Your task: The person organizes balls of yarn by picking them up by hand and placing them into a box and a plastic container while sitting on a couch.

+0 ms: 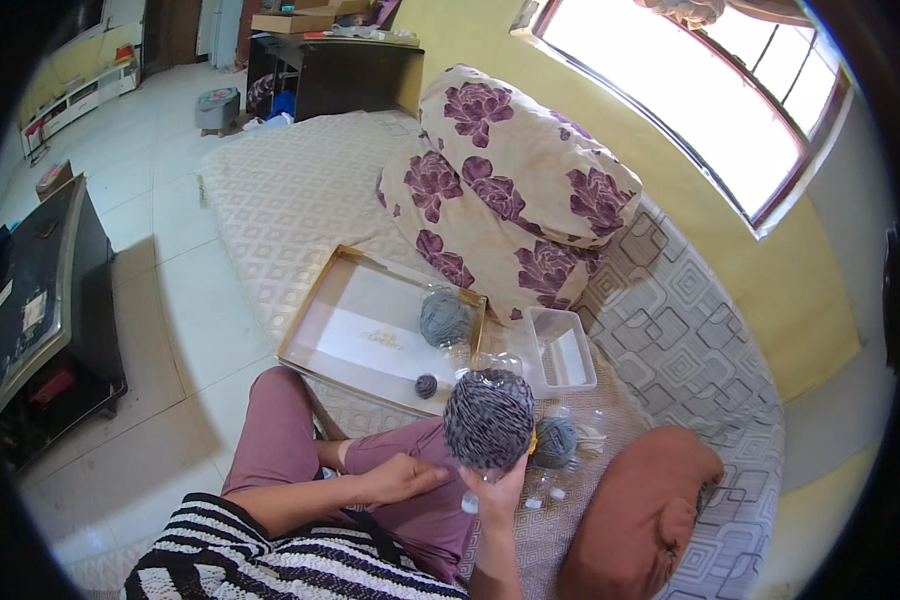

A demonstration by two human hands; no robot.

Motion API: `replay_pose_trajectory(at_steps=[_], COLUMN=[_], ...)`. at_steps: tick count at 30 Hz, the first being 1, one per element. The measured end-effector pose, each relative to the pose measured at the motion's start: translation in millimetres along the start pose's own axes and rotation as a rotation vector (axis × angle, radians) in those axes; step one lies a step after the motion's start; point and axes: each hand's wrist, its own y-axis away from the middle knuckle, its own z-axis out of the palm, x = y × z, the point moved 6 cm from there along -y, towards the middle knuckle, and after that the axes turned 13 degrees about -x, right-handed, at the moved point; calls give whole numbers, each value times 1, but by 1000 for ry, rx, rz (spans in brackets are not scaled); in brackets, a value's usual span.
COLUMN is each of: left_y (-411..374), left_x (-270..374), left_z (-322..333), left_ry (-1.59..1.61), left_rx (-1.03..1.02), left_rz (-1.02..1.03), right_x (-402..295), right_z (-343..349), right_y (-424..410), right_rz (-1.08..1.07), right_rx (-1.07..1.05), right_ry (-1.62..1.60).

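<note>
A large ball of dark grey mottled yarn (489,420), apparently wound around a clear plastic bottle, is gripped from below by my right hand (499,491). My left hand (405,478) is just left of it, over my thigh, its fingers drawn together; whether it pinches a strand cannot be told. Beyond, a shallow gold-rimmed box lid (356,330) holds a grey yarn ball (445,318) on a clear bottle and a small dark yarn ball (425,386). Another blue-grey yarn ball (555,442) lies to the right, with clear bottles around it.
A clear plastic tub (562,349) stands right of the lid. A floral bundle of bedding (510,195) lies behind, a rust-brown cushion (630,517) at the right. A dark glass-topped table (45,277) stands at the left, a grey stool (217,109) farther off.
</note>
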Motion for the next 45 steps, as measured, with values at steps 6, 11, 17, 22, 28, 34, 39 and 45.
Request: replay_pose_trajectory(at_steps=[6, 11, 17, 22, 28, 34, 39, 45], left_y=[-21, -55, -20, -1, -44, -34, -5, -35], left_x=[73, 32, -35, 46, 59, -31, 31, 67], left_z=[-57, -100, -28, -16, -91, -36, -10, -82], left_ry=[-134, -26, -74, -110, -51, -146, -87, -133], left_rx=[45, 189, 205, -128, 116, 293, -104, 77], left_rz=[173, 1, -33, 54, 68, 238, 8, 135], right_x=[13, 15, 8, 10, 16, 6, 10, 24], right_z=[0, 8, -7, -4, 3, 0, -11, -4], right_y=[13, 46, 9, -4, 34, 19, -5, 27], right_rz=[83, 255, 22, 6, 213, 32, -9, 205], right_rx=[-249, -552, -117, -59, -496, -314, -18, -408], right_ry=[546, 81, -69, 353, 418, -198, 227, 326])
